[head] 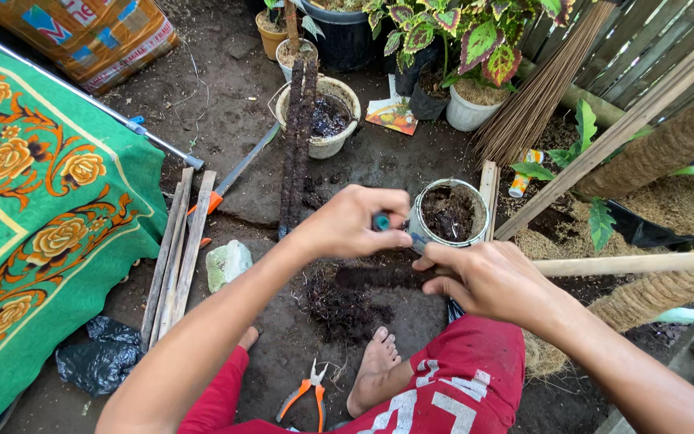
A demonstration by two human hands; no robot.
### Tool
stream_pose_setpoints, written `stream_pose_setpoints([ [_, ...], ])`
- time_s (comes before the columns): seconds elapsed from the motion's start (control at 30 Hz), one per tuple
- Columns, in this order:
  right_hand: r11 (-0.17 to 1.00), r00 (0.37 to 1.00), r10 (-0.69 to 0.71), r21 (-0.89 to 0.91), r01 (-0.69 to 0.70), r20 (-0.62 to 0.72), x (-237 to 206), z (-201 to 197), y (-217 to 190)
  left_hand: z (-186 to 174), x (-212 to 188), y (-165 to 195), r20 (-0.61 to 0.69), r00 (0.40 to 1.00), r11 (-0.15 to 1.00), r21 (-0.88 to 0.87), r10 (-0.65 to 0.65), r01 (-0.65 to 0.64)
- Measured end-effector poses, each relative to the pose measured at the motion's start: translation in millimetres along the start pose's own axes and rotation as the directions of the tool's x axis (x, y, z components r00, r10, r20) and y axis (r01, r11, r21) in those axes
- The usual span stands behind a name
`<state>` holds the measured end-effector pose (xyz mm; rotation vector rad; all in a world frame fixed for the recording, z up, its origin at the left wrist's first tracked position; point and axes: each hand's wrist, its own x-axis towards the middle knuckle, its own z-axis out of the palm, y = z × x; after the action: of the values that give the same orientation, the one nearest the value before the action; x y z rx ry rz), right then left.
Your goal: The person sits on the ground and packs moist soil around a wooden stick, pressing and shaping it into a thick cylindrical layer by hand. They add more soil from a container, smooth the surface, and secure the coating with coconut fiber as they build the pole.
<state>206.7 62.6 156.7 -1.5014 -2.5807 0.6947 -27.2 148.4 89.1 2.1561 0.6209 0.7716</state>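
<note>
Head view, left to right. Far left: green flowered cloth (42, 209), black bag (102, 358) below it, then a bundle of wooden slats (174, 249) flat on the dirt and a pale stone (228, 264) just beside them. Orange-handled pliers (307, 398) lying low in the middle, near a bare foot (375, 366).

Further back: two dark poles (297, 137), fully covered in fibre, leaning in a pot (339, 145). Likely finished pieces, so part of the work looks done.

Centre: left hand (351, 223) with fingers curled tight around a teal-handled tool (381, 221), tip aimed toward the right hand; blade or point hidden, so kind of tool unclear. Below it, a dark fibre wrap (371, 277) held level above a heap of loose fibre (343, 305) on the ground. Behind, a white tub (421, 210) of dark soil.

Right hand (487, 281) closed over the near end of the wrap, thumb and fingers pinching it onto a stick (636, 264). Stick bare all the way out to the right edge; only a short stretch covered. Judged from this: third pole barely begun, most of its length left to cover. Far right, top: broom (540, 88) leaning on the fence.
</note>
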Motion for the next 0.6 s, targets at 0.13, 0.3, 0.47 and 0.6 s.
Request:
stream_pose_setpoints([
  [0.13,0.97,0.985,0.165,0.174,-0.171,0.052,-4.2,-9.9,-6.1,53.5,-17.9,-45.8,-0.011,0.99,0.877,-0.466,-0.141,0.12],
  [0.3,0.967,0.953,0.151,0.238,-0.087,-0.264,-2.4,2.0,5.0,163.9,-64.9,-12.8,0.17,0.718,-0.081,-0.984,-0.675,0.157],
  [0.47,0.977,0.938,0.131,0.204,-0.067,-0.32,0.0,13.9,17.5,162.1,-69.1,56.9,-0.416,0.686,0.668,-0.731,-0.597,0.138],
  [0.6,0.981,0.941,0.178,0.12,-0.15,-0.287,0.3,14.8,14.6,100.2,-51.1,85.8,-0.383,0.905,0.98,-0.149,-0.183,0.135],
])
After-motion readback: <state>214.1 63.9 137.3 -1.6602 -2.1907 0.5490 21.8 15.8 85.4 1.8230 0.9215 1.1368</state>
